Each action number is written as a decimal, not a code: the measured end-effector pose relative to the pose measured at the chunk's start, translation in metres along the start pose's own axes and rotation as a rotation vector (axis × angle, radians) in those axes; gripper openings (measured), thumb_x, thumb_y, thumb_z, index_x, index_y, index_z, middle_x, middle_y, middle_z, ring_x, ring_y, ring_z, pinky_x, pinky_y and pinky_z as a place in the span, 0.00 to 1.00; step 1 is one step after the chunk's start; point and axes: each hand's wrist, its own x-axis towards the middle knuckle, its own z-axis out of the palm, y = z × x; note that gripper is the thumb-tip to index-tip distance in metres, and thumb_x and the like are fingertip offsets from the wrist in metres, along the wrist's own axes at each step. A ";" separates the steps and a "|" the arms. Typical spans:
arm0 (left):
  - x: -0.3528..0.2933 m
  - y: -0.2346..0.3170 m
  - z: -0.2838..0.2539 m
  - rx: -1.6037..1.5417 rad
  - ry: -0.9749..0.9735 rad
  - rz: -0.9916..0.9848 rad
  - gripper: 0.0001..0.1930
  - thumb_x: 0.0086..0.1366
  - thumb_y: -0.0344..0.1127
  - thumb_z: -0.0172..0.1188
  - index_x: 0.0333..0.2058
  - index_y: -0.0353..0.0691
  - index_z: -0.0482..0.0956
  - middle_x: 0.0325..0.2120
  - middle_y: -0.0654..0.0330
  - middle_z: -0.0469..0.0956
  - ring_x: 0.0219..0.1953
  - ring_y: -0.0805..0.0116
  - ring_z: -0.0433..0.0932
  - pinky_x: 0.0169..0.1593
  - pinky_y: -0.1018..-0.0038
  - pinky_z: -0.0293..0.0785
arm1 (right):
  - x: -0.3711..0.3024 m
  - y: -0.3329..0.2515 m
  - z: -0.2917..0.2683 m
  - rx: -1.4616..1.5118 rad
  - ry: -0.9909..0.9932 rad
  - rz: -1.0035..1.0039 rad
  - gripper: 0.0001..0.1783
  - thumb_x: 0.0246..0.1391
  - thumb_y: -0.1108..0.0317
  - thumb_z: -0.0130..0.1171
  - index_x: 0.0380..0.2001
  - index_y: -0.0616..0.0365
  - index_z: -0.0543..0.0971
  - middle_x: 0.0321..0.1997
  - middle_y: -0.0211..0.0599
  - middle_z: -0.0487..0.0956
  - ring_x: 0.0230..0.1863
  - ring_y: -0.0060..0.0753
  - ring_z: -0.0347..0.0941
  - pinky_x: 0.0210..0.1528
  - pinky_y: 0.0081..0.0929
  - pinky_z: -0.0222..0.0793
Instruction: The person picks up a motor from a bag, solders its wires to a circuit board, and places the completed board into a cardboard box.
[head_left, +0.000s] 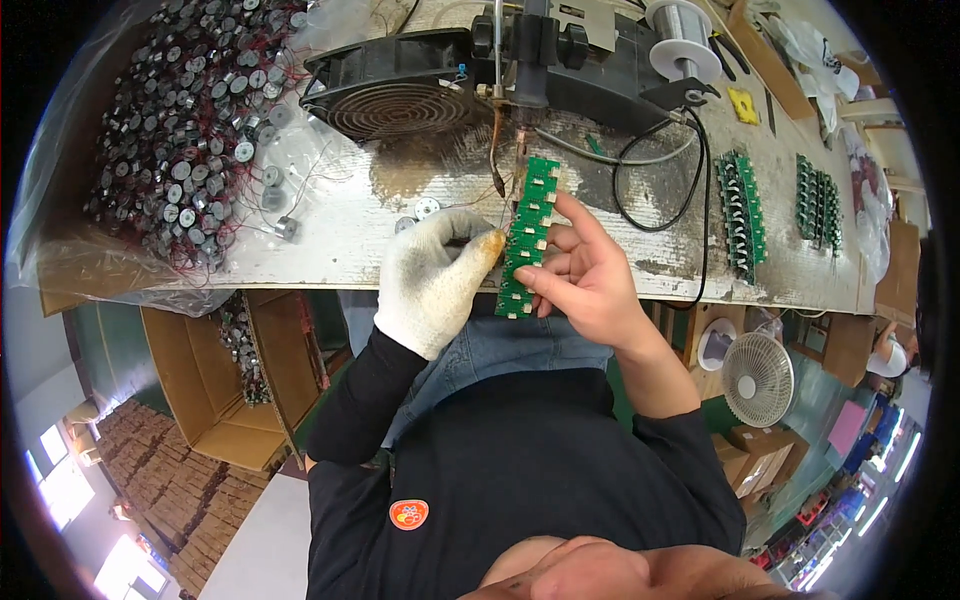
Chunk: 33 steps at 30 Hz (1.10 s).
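Note:
A long green circuit board strip [534, 215] with a row of small white connectors is held up over the table's front edge. My bare right hand [597, 282] grips its right side, thumb on the face and fingers behind. On my left hand [430, 285] is a white knitted glove with yellow-brown stained tips. Its thumb and forefinger are pinched together at the board's left edge; whatever is between them is too small to make out. Just above the board hangs a thin brown-tipped soldering tool [498, 178]. Beside the gloved knuckles lies a small round motor [427, 208].
Many small motors with red wires [185, 165] fill a plastic-lined box at left. A black fan unit [400, 95] and a solder wire spool [685, 40] stand at the back. Stacked green boards [740, 215] lie right, past a looped black cable [708, 190].

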 end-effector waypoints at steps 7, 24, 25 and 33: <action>0.006 -0.001 -0.005 0.044 -0.046 -0.027 0.07 0.60 0.30 0.59 0.32 0.30 0.79 0.25 0.60 0.79 0.28 0.77 0.74 0.33 0.78 0.70 | -0.001 -0.002 0.002 -0.015 0.001 -0.042 0.42 0.51 0.84 0.57 0.66 0.60 0.50 0.48 0.46 0.75 0.26 0.21 0.75 0.23 0.15 0.71; 0.010 0.004 -0.005 0.037 -0.032 -0.003 0.08 0.57 0.31 0.61 0.29 0.30 0.78 0.24 0.59 0.77 0.27 0.76 0.73 0.32 0.77 0.69 | 0.001 -0.001 0.004 -0.008 -0.001 -0.059 0.41 0.52 0.80 0.59 0.65 0.63 0.50 0.45 0.44 0.74 0.29 0.19 0.75 0.23 0.13 0.70; 0.011 0.005 -0.006 0.026 -0.036 -0.043 0.08 0.57 0.31 0.61 0.29 0.29 0.78 0.24 0.59 0.77 0.27 0.76 0.73 0.31 0.77 0.69 | 0.001 0.000 0.004 -0.001 0.001 -0.071 0.41 0.52 0.80 0.59 0.65 0.64 0.50 0.45 0.44 0.74 0.28 0.19 0.75 0.22 0.13 0.70; 0.012 0.007 -0.005 -0.149 -0.023 -0.117 0.08 0.57 0.31 0.60 0.29 0.30 0.78 0.23 0.60 0.77 0.26 0.77 0.74 0.30 0.79 0.70 | 0.004 -0.004 0.005 0.001 0.012 -0.067 0.40 0.52 0.80 0.58 0.65 0.66 0.50 0.46 0.46 0.74 0.28 0.19 0.74 0.22 0.13 0.69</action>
